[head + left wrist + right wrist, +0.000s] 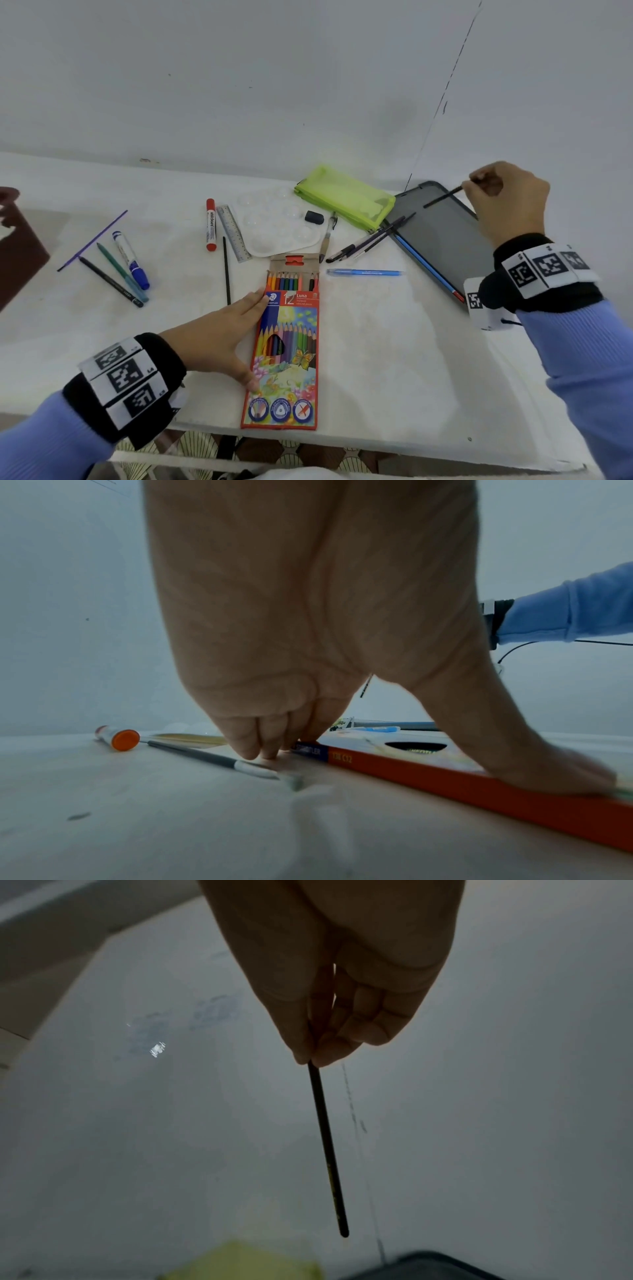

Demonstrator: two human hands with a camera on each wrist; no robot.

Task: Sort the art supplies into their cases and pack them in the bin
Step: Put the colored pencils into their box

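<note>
Her left hand (219,337) lies flat, steadying the open coloured-pencil box (286,346) on the table (394,359). Her right hand (507,198) pinches a thin black pencil (443,197) above the dark case (445,240). Sorting's underway; next, probably, it gets laid in its case.

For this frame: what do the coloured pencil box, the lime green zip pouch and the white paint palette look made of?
Red coloured pencil box: printed card with a slight sheen; its open flap shows plain brown board. Lime green zip pouch: looks like thin translucent mesh or plastic sheet, soft and creased; which one is unclear. White paint palette: probably moulded glossy plastic, with highlights on its round wells.
</note>
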